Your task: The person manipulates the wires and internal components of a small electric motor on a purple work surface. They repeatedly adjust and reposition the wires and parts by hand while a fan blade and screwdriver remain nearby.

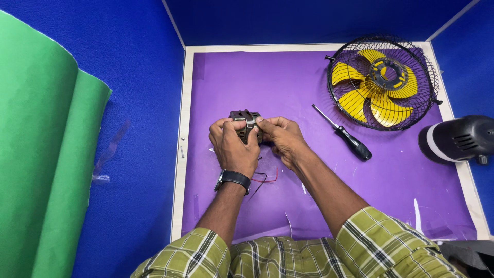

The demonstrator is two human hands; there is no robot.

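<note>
Motor: a small brown fan motor (245, 123) sits above the purple mat (288, 87), gripped between both hands and largely hidden.
Left hand (234, 144): fingers curl tightly around its left side.
Right hand (283, 138): fingertips pinch its right edge.
Wires: red and black wires (265, 178) trail beneath the wrists.
Screwdriver (346, 135): lies just right.
Fan guard (383, 82): black cage enclosing the yellow blades (366, 92).
Housing (458, 139): black, cut off at the right edge.

Both hands, left hand (234, 146) and right hand (283, 138), clasp a small motor (245, 123) over purple mat (288, 82)
</note>
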